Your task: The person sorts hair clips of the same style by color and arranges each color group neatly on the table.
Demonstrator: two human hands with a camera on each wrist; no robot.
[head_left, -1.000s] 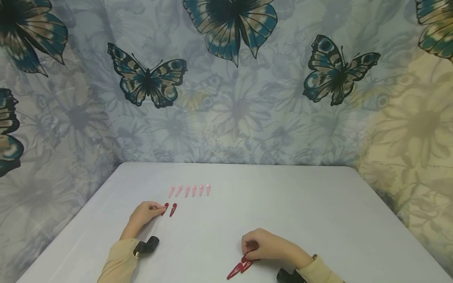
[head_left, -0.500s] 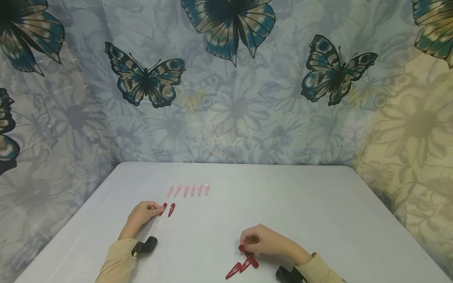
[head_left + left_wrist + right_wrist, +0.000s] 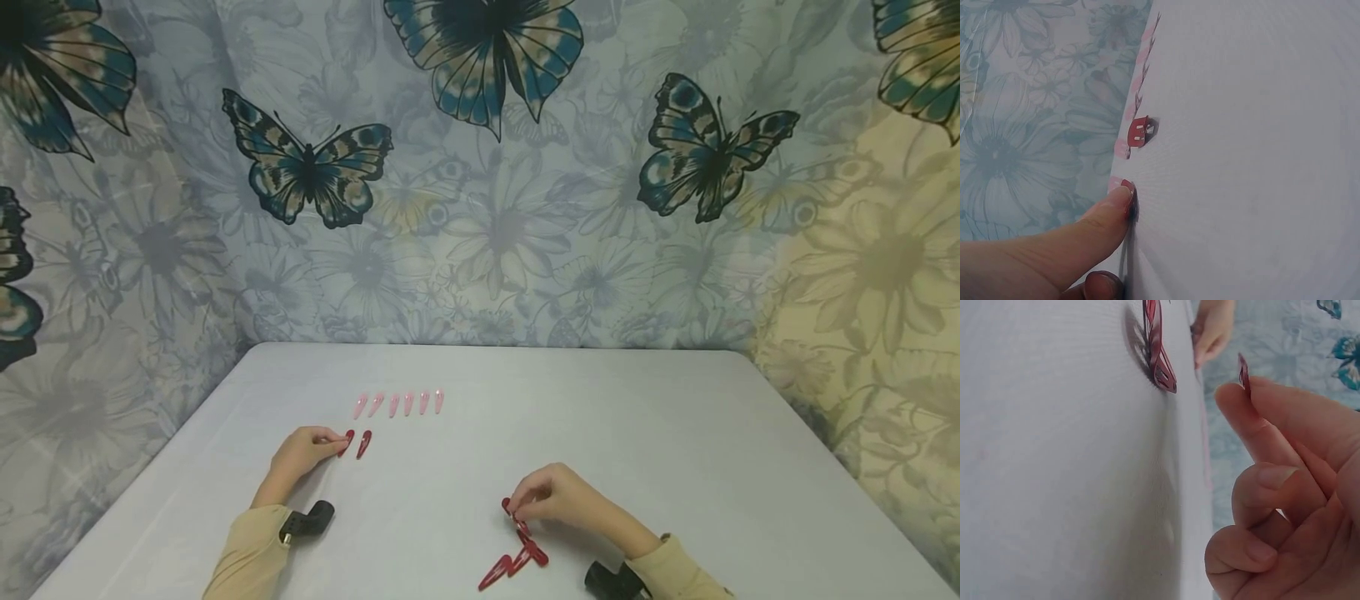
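Observation:
My left hand (image 3: 302, 452) pinches a red snap hair clip (image 3: 346, 442) lying on the table at left; the left wrist view shows the thumb (image 3: 1113, 203) on it. Another red hair clip (image 3: 364, 444) lies just to its right, untouched. At the front, my right hand (image 3: 561, 500) holds a red hair clip (image 3: 1244, 374) between thumb and index finger, raised off the table. The remaining fingers of that hand are curled in. Just below it, a small pile of red hair clips (image 3: 497, 572) overlaps on the tabletop.
Several pink hair clips (image 3: 394, 406) lie in a row behind the red pair. The white table (image 3: 637, 417) has its far edge against a butterfly-patterned cloth (image 3: 495, 250). Black cameras (image 3: 309, 521) are strapped to both wrists.
My right hand has risen and drawn away from the pile, with a red hair clip lifted between its fingertips. The left hand has stayed on its clip.

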